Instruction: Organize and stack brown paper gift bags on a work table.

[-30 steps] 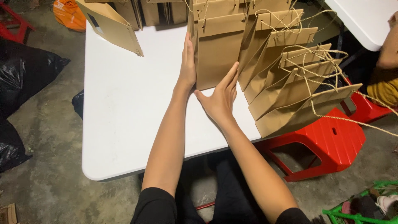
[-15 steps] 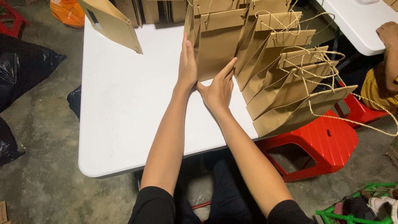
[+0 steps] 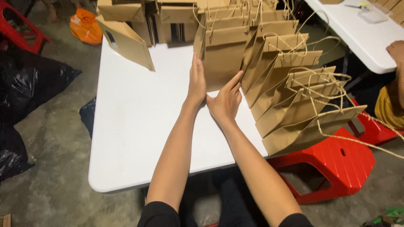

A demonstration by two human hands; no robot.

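Observation:
A brown paper bag (image 3: 221, 59) with twine handles stands upright on the white table (image 3: 134, 126). My left hand (image 3: 196, 82) lies flat against the bag's left side, fingers pointing away from me. My right hand (image 3: 226, 101) rests at the bag's lower front, fingers spread and touching its bottom edge. To the right, several more brown paper bags (image 3: 294, 105) lean in a fanned row that overhangs the table's right edge, their twine handles (image 3: 320, 80) tangled above them.
More brown bags (image 3: 126, 42) stand along the table's far edge. A red plastic stool (image 3: 336, 164) sits right of the table. Black plastic bags (image 3: 25, 88) lie on the floor at left. Another person's arm (image 3: 397, 71) shows by a second white table (image 3: 362, 38).
The view has tilted so the table sits lower in frame. Both hands stay against the upright bag, hardly shifted.

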